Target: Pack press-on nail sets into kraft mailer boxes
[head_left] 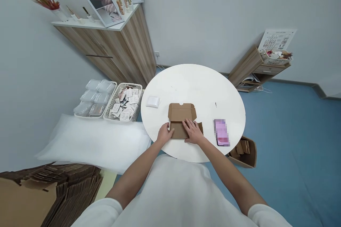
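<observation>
A brown cardboard mailer box (179, 130) lies on the round white table (191, 81), its lid raised toward the far side and a side flap sticking out on the right. At the box's left wall, my left hand (164, 134) grips the edge between thumb and fingers. My right hand (194, 132) rests over the right part of the box with its fingers stretched apart. Left of the box lies a small clear plastic packet (152, 101). A phone (221, 132) with a pink, pixelated screen lies to the right.
Left of the table are a basket of cards (125, 104), a basket of clear plastic packs (94, 95), white foam sheets (93, 140) and stacked flat cardboard (77, 184). A carton (246, 152) holding brown boxes stands on the floor at right. Wooden cabinets (133, 42) line the wall.
</observation>
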Motion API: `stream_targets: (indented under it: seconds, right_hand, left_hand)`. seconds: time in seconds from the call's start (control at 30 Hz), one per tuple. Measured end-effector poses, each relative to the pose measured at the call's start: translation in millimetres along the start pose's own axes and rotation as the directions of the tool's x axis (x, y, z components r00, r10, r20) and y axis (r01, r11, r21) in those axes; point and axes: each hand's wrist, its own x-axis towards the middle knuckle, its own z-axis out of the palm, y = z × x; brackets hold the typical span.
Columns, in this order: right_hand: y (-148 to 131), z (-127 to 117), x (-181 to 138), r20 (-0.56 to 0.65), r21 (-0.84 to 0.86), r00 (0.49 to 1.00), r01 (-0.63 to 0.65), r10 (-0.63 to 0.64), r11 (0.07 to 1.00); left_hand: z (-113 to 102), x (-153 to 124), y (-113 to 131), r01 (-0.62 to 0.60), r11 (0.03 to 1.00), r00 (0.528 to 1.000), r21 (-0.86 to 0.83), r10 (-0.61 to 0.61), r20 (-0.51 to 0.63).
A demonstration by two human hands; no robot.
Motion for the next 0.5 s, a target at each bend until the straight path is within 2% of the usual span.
stream_targets:
  seconds: [0.1, 0.2, 0.33, 0.5]
  right_hand:
    - [2, 1, -1, -0.004, -0.008, 1.0, 0.004, -0.004, 1.0]
    - [2, 3, -3, -0.02, -0.017, 1.0, 0.0, 0.0, 1.0]
    - [-1, 5, -4, -0.034, -0.009, 0.999, -0.013, 0.013, 1.0]
    - [-4, -4, -12, -0.052, 0.05, 0.996, -0.065, 0.068, 0.997]
  left_hand:
    - [-8, -8, 1, -0.177, 0.975, 0.982, 0.134, 0.185, -0.045]
    - [-18, -7, 9, -0.353, 0.881, 0.936, 0.316, 0.339, 0.099]
    - [-23, 5, 22, -0.433, 0.793, 0.898, 0.428, 0.342, 0.276]
    - [-15, 13, 23, -0.452, 0.775, 0.886, 0.442, 0.332, 0.325]
